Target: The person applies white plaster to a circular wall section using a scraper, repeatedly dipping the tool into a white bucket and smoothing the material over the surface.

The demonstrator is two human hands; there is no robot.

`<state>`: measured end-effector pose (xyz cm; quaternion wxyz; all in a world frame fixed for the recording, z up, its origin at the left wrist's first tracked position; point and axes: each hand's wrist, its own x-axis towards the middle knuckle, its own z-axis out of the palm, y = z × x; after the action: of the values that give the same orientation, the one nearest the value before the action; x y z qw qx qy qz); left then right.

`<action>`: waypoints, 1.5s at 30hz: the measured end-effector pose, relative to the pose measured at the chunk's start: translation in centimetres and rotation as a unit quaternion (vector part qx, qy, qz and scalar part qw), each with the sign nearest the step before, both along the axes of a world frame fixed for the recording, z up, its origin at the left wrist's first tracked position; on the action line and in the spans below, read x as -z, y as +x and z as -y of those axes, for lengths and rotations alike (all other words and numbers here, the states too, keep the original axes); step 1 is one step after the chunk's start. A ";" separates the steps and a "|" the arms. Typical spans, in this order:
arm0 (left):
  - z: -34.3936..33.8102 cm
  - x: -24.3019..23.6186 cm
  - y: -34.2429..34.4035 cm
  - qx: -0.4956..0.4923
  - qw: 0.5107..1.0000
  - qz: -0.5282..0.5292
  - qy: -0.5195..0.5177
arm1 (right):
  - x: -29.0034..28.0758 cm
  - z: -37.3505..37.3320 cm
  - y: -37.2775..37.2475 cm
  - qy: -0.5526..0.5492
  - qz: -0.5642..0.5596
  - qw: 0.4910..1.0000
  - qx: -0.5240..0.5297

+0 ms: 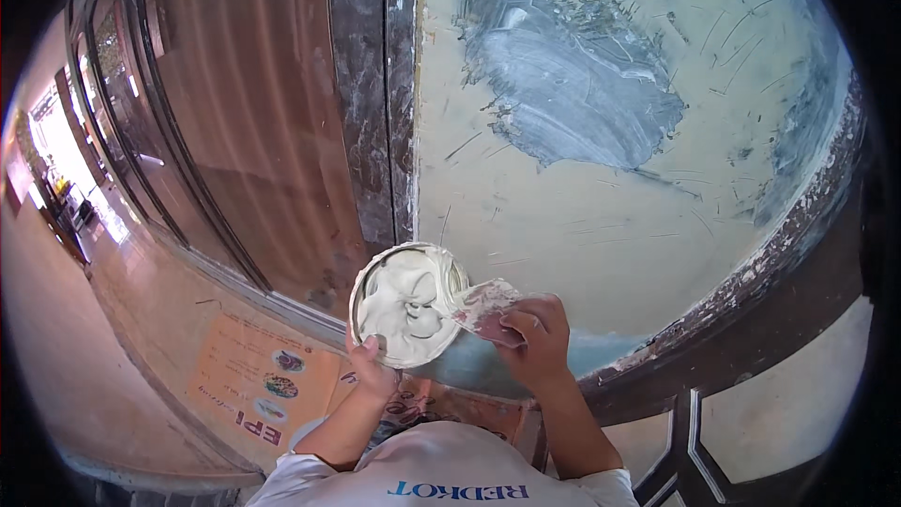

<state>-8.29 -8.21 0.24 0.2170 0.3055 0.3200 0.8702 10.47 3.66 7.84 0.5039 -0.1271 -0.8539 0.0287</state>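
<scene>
A round tub of creamy white filler paste (409,299) is held up in front of me by my left hand (374,368), its thumb over the rim and the other fingers hidden beneath. The paste is swirled, and some is smeared on the rim. My right hand (537,330) pinches a flat, paste-smeared spreader (486,306), whose edge reaches the tub's right rim with paste on it. Beyond both hands stands a wall panel (526,216) coated in cream paste, with a large grey-blue patch (591,94) in its upper part.
A dark, worn wooden frame (371,84) borders the panel at left, beside a brown panel (253,113). A scuffed dark edge (741,286) curves along the lower right. An orange printed banner (249,371) lies on the floor (178,319). Bright light enters at far left.
</scene>
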 end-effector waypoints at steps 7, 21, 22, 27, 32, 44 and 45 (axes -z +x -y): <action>0.1 1.3 -1.3 -0.029 0.997 -0.070 -0.031 | -0.3 0.4 0.3 -0.004 0.036 0.999 -0.009; -1.2 3.6 -3.8 0.026 0.985 0.152 0.071 | -0.7 2.1 -1.4 -0.051 0.119 0.992 -0.001; -1.0 2.4 -3.7 0.025 0.983 0.168 0.064 | -0.5 2.1 -1.5 -0.045 0.118 0.992 0.006; -1.3 3.0 -4.8 0.049 0.974 0.206 0.079 | -0.2 2.4 -2.4 -0.078 0.121 0.989 0.014; -0.5 0.7 -5.4 0.080 0.981 0.175 0.035 | 0.4 2.8 -3.0 -0.099 0.122 0.987 0.037; -0.5 -0.3 -8.0 0.187 0.941 0.283 0.012 | -0.6 2.0 -1.2 0.002 0.022 0.987 0.158; -0.4 -0.2 -8.1 0.188 0.940 0.285 0.001 | -1.8 1.7 -1.0 0.028 0.027 0.982 0.186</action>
<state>-16.39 -7.77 0.44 0.4580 0.0995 0.1808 0.8647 9.43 1.99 9.59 0.4807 -0.2703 -0.8290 -0.0928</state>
